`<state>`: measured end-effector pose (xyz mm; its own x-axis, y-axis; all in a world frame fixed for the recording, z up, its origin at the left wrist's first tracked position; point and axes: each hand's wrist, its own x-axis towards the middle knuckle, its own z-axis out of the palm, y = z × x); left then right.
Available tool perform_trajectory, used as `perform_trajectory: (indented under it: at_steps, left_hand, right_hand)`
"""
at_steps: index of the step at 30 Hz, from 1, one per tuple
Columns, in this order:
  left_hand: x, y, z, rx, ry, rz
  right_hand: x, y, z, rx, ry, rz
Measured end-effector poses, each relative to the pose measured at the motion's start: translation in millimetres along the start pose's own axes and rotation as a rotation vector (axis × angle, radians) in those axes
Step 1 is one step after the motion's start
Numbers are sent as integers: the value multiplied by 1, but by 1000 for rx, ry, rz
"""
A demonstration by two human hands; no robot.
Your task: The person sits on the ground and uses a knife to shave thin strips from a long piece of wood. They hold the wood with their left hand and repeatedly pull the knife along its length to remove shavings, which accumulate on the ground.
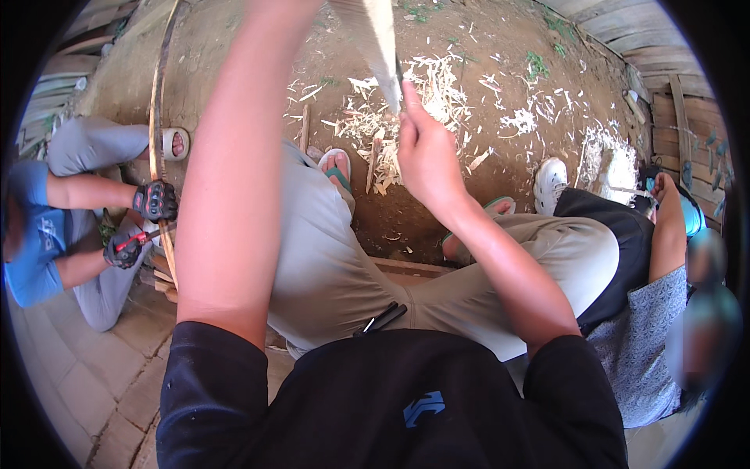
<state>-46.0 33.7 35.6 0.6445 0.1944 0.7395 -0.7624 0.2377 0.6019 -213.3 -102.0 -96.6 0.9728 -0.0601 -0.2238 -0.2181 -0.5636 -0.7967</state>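
Observation:
My right hand is closed in front of me, its fingers wrapped round what looks like a knife; only a thin dark part shows and the handle is hidden in the fist. Against that dark edge lies a pale strip of wood, slanting up and out through the top edge. Its lower end tapers close to my right thumb. My left forearm stretches up to the top edge, and the hand itself lies beyond the frame.
Pale wood shavings litter the dirt floor ahead. At left, a gloved person holds a long bent strip and a red-handled tool. Another person sits close at right beside a shavings heap. Plank walls stand beyond.

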Motion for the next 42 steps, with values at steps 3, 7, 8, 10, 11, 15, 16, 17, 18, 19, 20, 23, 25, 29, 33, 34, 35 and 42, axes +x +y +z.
perform_trajectory:
  at_steps: [3,7,8,10,11,15,16,17,18,19,20,23,25,29,33,34,35,42]
  left_hand:
    - [1,-4,5,11,-18,-7]
    - [-1,-9,3,30,-53,-10]
    - [1,-7,3,39,-77,1]
    - [0,-4,1,57,-127,16]
    - [3,-5,1,158,-13,-56]
    - [5,-2,3,303,72,-157]
    - [4,0,2,295,85,-197]
    - [4,1,0,306,98,-219]
    - [4,2,0,306,104,-221]
    - [3,3,-1,308,107,-225]
    - [2,4,-3,311,113,-229]
    - [5,5,-22,253,79,-262]
    - [3,4,-28,226,126,-302]
    - [6,-1,-33,185,97,-283]
    - [7,-2,-34,182,123,-287]
    - [6,-1,-36,175,130,-294]
    - [7,-2,-39,144,104,-314]
    - [8,-3,-45,44,113,-355]
  right_hand:
    - [11,43,17,-31,13,19]
    - [-10,10,16,187,75,-11]
    - [-9,15,17,147,78,-52]
    - [0,21,15,61,88,-129]
    - [5,22,12,62,67,-94]
    - [-5,20,19,90,57,-164]
    - [-3,22,18,115,54,-142]
    - [-1,23,16,139,49,-121]
    - [0,23,16,164,44,-101]
    - [-1,23,20,149,82,-139]
    - [-3,22,26,132,116,-179]
    - [-1,28,20,98,25,-84]
    - [-6,23,13,230,-41,-56]
    - [-3,35,17,20,-98,-65]
    - [-9,24,23,66,-30,-121]
    - [-8,30,29,37,-10,-141]
    - [-8,41,36,6,10,-158]
    - [-3,50,44,125,89,-158]
